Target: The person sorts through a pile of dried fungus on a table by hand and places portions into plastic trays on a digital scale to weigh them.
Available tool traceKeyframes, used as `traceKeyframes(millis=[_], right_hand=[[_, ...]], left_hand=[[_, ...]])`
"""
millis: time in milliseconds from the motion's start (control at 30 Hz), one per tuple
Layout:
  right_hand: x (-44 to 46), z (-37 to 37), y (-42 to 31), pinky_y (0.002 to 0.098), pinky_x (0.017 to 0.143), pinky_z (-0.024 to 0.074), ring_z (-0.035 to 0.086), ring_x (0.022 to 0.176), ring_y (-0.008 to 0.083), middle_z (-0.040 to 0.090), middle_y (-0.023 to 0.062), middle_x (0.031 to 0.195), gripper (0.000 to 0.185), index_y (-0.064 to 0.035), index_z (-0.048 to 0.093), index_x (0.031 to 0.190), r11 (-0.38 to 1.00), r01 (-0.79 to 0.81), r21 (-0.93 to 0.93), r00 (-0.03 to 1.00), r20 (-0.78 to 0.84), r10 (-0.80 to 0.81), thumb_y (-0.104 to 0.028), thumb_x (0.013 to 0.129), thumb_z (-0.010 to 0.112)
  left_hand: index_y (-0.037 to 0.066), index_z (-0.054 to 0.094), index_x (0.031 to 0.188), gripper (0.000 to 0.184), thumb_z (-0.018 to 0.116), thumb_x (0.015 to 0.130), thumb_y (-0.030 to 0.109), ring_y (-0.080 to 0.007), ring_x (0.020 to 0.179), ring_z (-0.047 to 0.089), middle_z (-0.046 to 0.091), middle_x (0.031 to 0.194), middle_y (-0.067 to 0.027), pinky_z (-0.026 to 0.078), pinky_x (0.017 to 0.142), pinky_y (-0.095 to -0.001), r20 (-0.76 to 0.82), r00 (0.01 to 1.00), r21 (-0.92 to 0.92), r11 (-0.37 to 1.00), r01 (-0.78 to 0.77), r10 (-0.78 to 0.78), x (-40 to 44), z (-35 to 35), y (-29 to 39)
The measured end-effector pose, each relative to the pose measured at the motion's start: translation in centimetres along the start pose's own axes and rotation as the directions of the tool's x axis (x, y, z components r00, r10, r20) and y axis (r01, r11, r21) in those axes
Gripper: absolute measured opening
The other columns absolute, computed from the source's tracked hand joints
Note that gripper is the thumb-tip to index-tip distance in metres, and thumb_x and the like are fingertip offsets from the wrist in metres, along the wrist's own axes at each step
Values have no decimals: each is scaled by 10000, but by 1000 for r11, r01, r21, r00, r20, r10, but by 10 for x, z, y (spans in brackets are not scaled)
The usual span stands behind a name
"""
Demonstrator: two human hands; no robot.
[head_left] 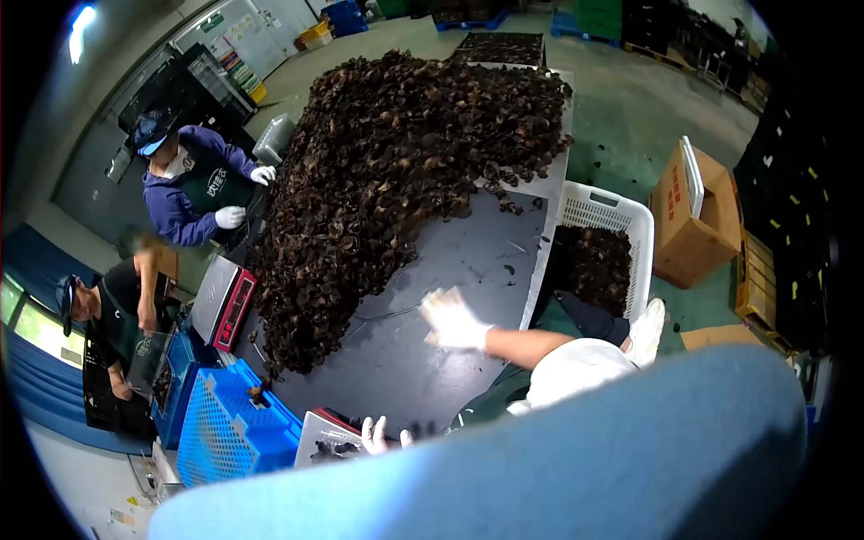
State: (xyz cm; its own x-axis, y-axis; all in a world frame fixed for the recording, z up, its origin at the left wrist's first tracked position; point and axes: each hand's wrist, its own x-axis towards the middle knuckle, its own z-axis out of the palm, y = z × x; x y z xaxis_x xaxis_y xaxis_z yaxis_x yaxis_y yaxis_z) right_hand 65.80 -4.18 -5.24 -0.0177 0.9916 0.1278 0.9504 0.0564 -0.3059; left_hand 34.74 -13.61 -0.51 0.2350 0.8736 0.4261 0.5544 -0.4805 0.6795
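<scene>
My right hand (pixel 454 321), in a white glove and slightly blurred, is stretched flat over the bare grey table top (pixel 423 369), its fingers apart and holding nothing. My left hand (pixel 382 436), also white-gloved, shows only its fingertips, spread and raised beside a clear plastic tray (pixel 326 439) with a few dark pieces in it. The rest of that hand is hidden behind a blurred blue shape (pixel 504 459) in the foreground. A red-edged device (pixel 337 418) shows partly by the tray. Beyond my hands lies a large heap of dark, curled, mushroom-like pieces (pixel 387 153).
A white basket (pixel 641 236) of dark pieces and a cardboard box (pixel 688 220) stand right. Left are a blue crate (pixel 229 423) and a red scale (pixel 236 310). One gloved co-worker (pixel 193 193) is at the heap; another person (pixel 121 306) handles a clear container.
</scene>
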Motion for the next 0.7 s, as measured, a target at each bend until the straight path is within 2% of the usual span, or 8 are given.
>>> traceKeyframes(millis=[33,100,133,167,267,300,500,700], right_hand=[[1,-45,27,633,1134,184,319,1387,456,390,275,1450,750,54,406,1379,970,-245,-2,943,230,239,-441,849,596],[-41,-16,115,640,1140,154,305,1394,453,390,274,1457,778,42,408,1401,894,-425,-145,883,-286,373,-465,839,587],[-52,-76,139,638,1150,105,258,1412,467,343,267,1499,771,57,401,1406,779,-626,-21,777,66,626,-479,871,549],[-79,-47,176,643,1150,78,218,1429,468,312,262,1522,751,66,399,1414,690,-695,-203,716,-276,641,-462,898,536],[-112,-63,211,651,1144,38,157,1446,478,220,255,1568,736,75,332,1462,484,-819,-308,562,-261,785,-429,944,472],[-108,-59,199,653,1141,62,172,1439,481,244,259,1555,725,69,356,1449,564,-771,-297,636,-296,713,-416,927,488],[-35,-4,24,598,1112,253,360,1343,453,420,273,1418,624,24,496,1296,997,-49,-53,983,-182,39,-338,795,581],[-70,61,-28,604,1154,196,279,1427,380,316,154,1541,701,-66,356,1470,654,753,76,644,117,-756,-504,941,495]], left_hand=[[71,545,1310,460,652,863,53,-293,1337,397,398,1458,-123,365,1061,-405,-1,1000,-3,1000,6,-6,-4,-1,-4],[73,545,1308,459,651,862,48,-285,1330,403,399,1452,-121,366,1060,-403,19,964,133,955,-264,264,-5,-3,-8],[74,546,1307,459,651,861,46,-282,1327,405,400,1449,-120,366,1060,-402,28,936,175,921,-349,350,-5,-3,-9],[76,545,1307,459,650,861,42,-279,1322,409,402,1443,-120,365,1062,-399,55,927,167,912,-375,371,-5,-5,-5],[77,543,1307,459,648,861,41,-275,1315,414,406,1432,-119,362,1064,-393,81,989,105,985,-136,128,-8,4,-1],[77,541,1307,459,648,862,44,-274,1314,415,409,1428,-119,359,1065,-390,103,983,54,988,147,-152,-11,10,2],[64,549,1299,489,683,831,100,-337,1288,452,474,1358,-189,343,1097,-420,218,976,-196,979,55,-11,16,47,46],[69,537,1323,486,686,863,113,-294,1306,454,439,1390,-164,377,1088,-396,276,961,-190,982,21,33,4,72,-4]])
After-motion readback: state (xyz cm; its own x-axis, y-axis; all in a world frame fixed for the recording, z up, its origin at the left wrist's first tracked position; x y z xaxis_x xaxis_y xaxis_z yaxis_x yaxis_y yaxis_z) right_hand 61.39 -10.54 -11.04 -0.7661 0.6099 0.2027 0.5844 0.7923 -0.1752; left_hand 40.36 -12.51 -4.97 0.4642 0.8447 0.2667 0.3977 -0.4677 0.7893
